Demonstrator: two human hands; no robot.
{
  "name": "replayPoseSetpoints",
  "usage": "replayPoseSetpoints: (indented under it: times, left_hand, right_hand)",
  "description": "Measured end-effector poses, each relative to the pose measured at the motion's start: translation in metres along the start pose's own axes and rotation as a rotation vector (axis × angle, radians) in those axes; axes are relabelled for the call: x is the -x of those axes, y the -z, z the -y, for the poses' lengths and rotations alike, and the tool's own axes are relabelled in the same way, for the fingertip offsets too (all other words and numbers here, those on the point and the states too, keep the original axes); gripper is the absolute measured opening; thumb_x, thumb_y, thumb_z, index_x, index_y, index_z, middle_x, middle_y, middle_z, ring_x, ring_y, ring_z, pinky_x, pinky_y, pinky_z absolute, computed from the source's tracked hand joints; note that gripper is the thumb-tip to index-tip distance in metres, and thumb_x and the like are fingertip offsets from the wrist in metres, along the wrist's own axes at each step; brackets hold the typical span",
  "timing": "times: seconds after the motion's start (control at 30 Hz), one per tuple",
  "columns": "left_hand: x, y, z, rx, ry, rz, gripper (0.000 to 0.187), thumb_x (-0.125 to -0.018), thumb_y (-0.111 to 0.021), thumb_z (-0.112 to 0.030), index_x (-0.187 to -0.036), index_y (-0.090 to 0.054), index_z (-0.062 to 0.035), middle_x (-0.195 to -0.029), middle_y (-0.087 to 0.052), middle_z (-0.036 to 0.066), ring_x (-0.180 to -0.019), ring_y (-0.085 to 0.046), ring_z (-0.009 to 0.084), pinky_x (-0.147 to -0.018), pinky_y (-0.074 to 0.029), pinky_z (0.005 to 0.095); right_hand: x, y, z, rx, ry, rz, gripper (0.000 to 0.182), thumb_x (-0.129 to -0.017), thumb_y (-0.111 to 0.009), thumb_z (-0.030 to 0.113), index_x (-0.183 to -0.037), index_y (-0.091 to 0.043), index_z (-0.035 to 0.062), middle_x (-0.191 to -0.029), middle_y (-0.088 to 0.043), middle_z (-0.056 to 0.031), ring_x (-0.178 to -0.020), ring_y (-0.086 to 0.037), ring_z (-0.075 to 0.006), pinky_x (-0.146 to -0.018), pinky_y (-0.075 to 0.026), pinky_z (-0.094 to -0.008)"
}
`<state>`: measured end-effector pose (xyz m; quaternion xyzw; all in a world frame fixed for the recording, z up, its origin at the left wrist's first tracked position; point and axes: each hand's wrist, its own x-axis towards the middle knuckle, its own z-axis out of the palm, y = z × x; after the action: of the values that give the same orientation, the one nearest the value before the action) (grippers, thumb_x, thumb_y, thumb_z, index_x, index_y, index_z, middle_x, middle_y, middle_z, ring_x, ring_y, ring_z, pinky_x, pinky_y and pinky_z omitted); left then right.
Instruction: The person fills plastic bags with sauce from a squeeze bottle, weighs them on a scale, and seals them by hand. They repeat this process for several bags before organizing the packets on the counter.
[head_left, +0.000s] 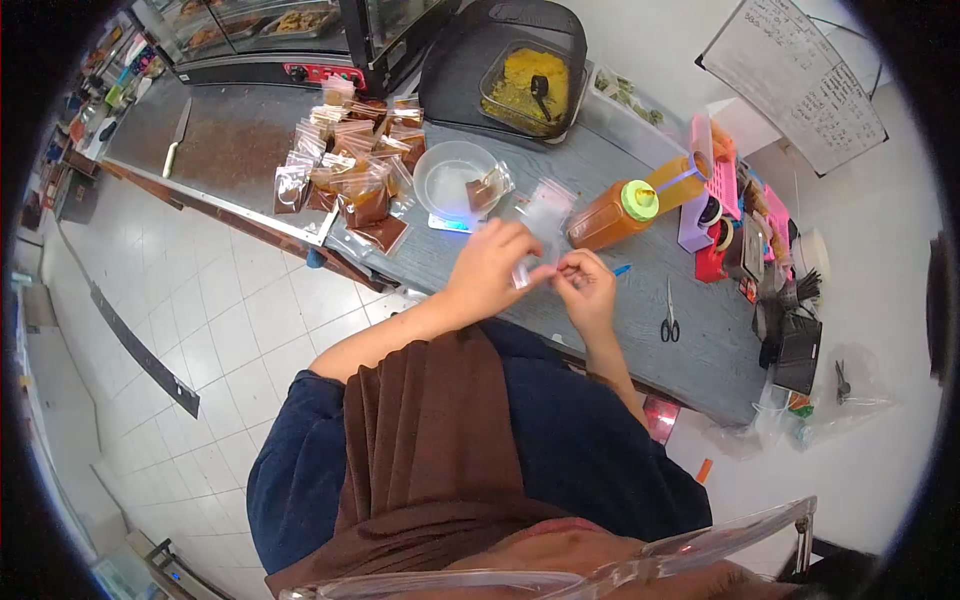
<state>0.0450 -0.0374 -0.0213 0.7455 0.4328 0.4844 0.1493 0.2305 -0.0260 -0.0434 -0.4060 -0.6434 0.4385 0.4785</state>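
Head view, looking down over the person's own chest and shoulder. Just above the middle of the frame the two hands meet over the grey counter (640,300). The left hand (490,265) and the right hand (588,285) both pinch one small clear plastic bag (540,225), fingertips closed narrowly on its lower edge; the bag stands up between them, just in front of the orange bottles.

Two orange squeeze bottles lie tilted right of centre: the nearer bottle (612,213) has a green cap, and the second bottle (680,176) lies just behind it. One clear bowl (455,175) sits on a small scale (450,222) above the left hand, with one filled packet (487,187) resting in it. Left of the bowl is a pile of filled brown packets (350,160), too many and too overlapped to count surely.

At the top centre, one dark tray (470,70) holds one clear tub of yellow powder (525,85) with a black scoop in it. One pair of scissors (669,318) lies right of the right hand, well apart from it. One knife (176,135) lies at the upper left. One whiteboard (795,75) leans in the upper right.
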Motion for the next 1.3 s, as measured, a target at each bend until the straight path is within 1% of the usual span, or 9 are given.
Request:
replayPoseSetpoints:
  times: [0.23,0.33,0.53,0.63,0.73,0.83,0.97,1.13,1.3]
  left_hand:
    - [0.001,-0.001,0.001,-0.013,-0.038,0.197,0.011,-0.079,-0.066,-0.017,-0.077,-0.063,-0.0063,-0.076,-0.060,0.006,-0.073,-0.053,0.0277,-0.068,-0.044,0.0374]
    - [0.002,0.002,-0.007,0.037,-0.033,0.204,0.010,-0.078,-0.066,-0.015,-0.078,-0.063,-0.0062,-0.077,-0.060,0.006,-0.073,-0.053,0.0275,-0.067,-0.044,0.0367]
    - [0.003,0.000,-0.001,-0.084,-0.055,0.245,0.012,-0.069,-0.070,-0.014,-0.075,-0.061,-0.0074,-0.075,-0.058,0.006,-0.072,-0.053,0.0277,-0.068,-0.045,0.0365]
    - [0.004,0.000,-0.011,-0.222,-0.109,0.174,0.012,-0.070,-0.069,-0.012,-0.070,-0.059,-0.0054,-0.069,-0.057,0.009,-0.068,-0.056,0.0308,-0.065,-0.046,0.0390]
    - [0.002,-0.004,-0.006,-0.293,0.014,0.074,0.011,-0.067,-0.068,-0.009,-0.066,-0.057,-0.0059,-0.067,-0.056,0.010,-0.067,-0.056,0.0315,-0.063,-0.047,0.0400]
    - [0.005,-0.009,-0.008,-0.260,0.092,0.065,0.010,-0.068,-0.067,-0.010,-0.064,-0.058,-0.0066,-0.066,-0.056,0.010,-0.065,-0.056,0.0317,-0.062,-0.047,0.0403]
    - [0.009,-0.016,-0.005,-0.163,0.009,0.271,0.017,-0.066,-0.070,-0.010,-0.080,-0.060,-0.0065,-0.081,-0.059,0.008,-0.076,-0.056,0.0299,-0.066,-0.046,0.0393]
    - [-0.008,-0.007,-0.011,-0.241,-0.162,0.341,0.060,-0.063,-0.074,-0.014,-0.119,-0.052,-0.0082,-0.119,-0.054,0.005,-0.098,-0.054,0.0265,-0.079,-0.044,0.0389]
    - [-0.013,0.003,-0.005,-0.314,-0.123,0.498,0.066,-0.062,-0.077,-0.016,-0.123,-0.051,-0.0089,-0.122,-0.053,0.005,-0.100,-0.054,0.0260,-0.081,-0.044,0.0388]
  right_hand:
    - [0.011,0.003,0.001,-0.183,-0.249,0.123,0.008,-0.081,-0.062,-0.009,-0.088,-0.060,-0.0078,-0.089,-0.060,-0.0083,-0.078,-0.064,-0.0143,-0.068,-0.054,-0.0249]
    - [0.013,0.004,-0.003,-0.062,-0.117,0.140,0.006,-0.082,-0.062,-0.007,-0.087,-0.061,-0.0094,-0.085,-0.059,-0.0085,-0.075,-0.065,-0.0155,-0.066,-0.056,-0.0263]
    - [0.014,-0.002,0.013,-0.160,-0.230,0.163,0.006,-0.081,-0.064,-0.001,-0.084,-0.061,-0.0056,-0.083,-0.059,-0.0097,-0.069,-0.063,-0.0165,-0.061,-0.052,-0.0265]
    - [0.017,-0.003,0.003,0.316,-0.079,0.122,0.009,-0.077,-0.067,0.004,-0.079,-0.061,-0.0019,-0.080,-0.057,-0.0135,-0.059,-0.059,-0.0222,-0.054,-0.047,-0.0307]
    - [0.013,-0.004,0.011,0.446,-0.039,-0.111,0.011,-0.074,-0.069,0.007,-0.074,-0.060,0.0014,-0.084,-0.056,-0.0152,-0.063,-0.056,-0.0280,-0.057,-0.044,-0.0365]
    - [0.013,-0.009,0.009,0.605,0.209,-0.206,0.009,-0.071,-0.069,0.005,-0.076,-0.062,0.0023,-0.103,-0.059,-0.0153,-0.087,-0.059,-0.0310,-0.073,-0.047,-0.0385]
    - [0.011,-0.007,0.004,0.683,0.438,-0.088,0.026,-0.066,-0.071,0.005,-0.091,-0.068,0.0062,-0.140,-0.039,-0.0186,-0.122,-0.043,-0.0384,-0.100,-0.038,-0.0432]
    - [0.013,0.000,0.005,0.593,0.216,-0.035,0.036,-0.062,-0.075,0.007,-0.098,-0.069,0.0093,-0.140,-0.037,-0.0170,-0.122,-0.040,-0.0373,-0.101,-0.036,-0.0442]
    - [0.008,-0.003,-0.009,0.543,0.242,-0.055,0.035,-0.059,-0.081,0.013,-0.092,-0.068,0.0096,-0.130,-0.044,-0.0147,-0.110,-0.046,-0.0311,-0.092,-0.042,-0.0426]
